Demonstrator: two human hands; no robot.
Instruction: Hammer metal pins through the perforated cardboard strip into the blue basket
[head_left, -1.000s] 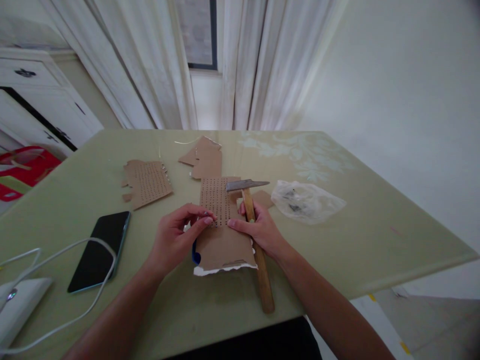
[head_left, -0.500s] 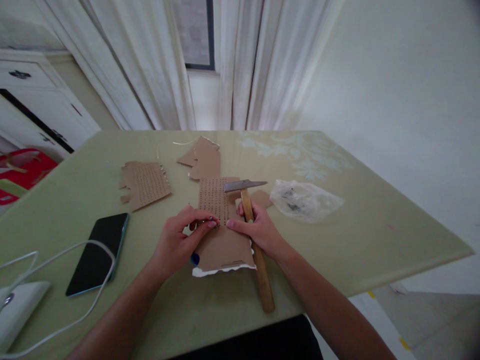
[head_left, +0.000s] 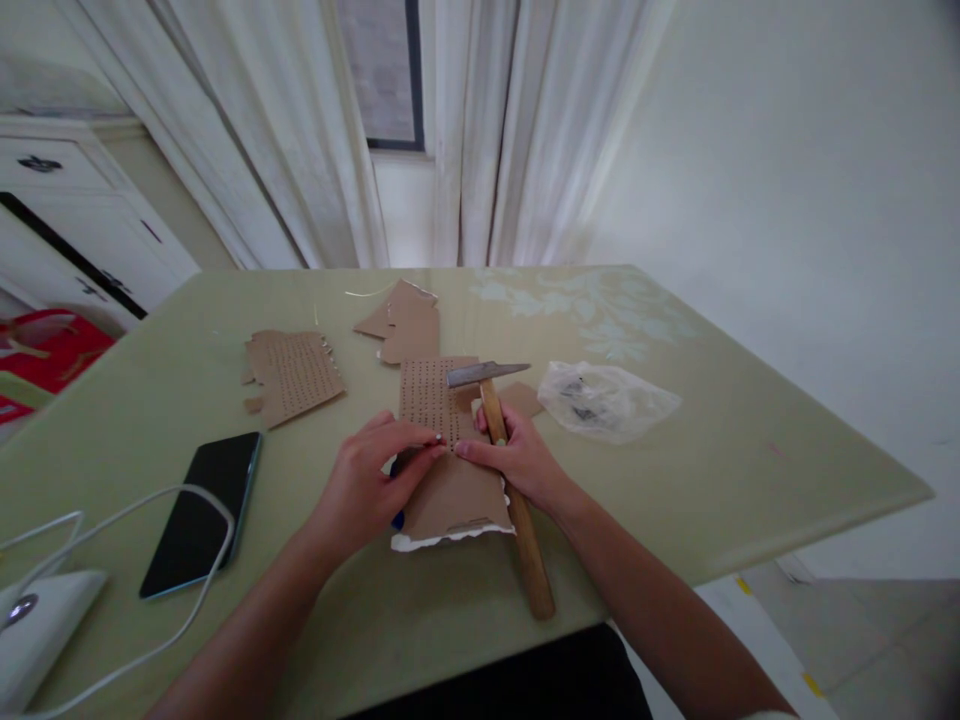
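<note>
My left hand (head_left: pixel 375 475) is closed in a pinch over a brown cardboard piece (head_left: pixel 454 495). A small nail (head_left: pixel 439 438), its shiny head just showing, sits between thumb and forefinger; most of it is hidden. Rows of small holes cover the far half of this cardboard, and its near edge is torn white. My right hand (head_left: pixel 521 462) wraps its fingers round the wooden handle of a hammer (head_left: pixel 531 560), whose metal head points away from me and lies over the cardboard's far right corner. The right thumb presses on the cardboard beside the holes.
Another pierced cardboard piece (head_left: pixel 296 375) lies left, and torn scraps (head_left: pixel 412 325) lie behind. A clear plastic bag (head_left: pixel 607 400) with small dark things sits right. A phone (head_left: pixel 202 510) and a white cable (head_left: pixel 217 500) beside a white device (head_left: pixel 52 630) occupy the near left.
My left fingers have shifted slightly, and the nail's head now shows more plainly at the fingertips. The right hand keeps its hold on the hammer. The whole view has tilted a little.
</note>
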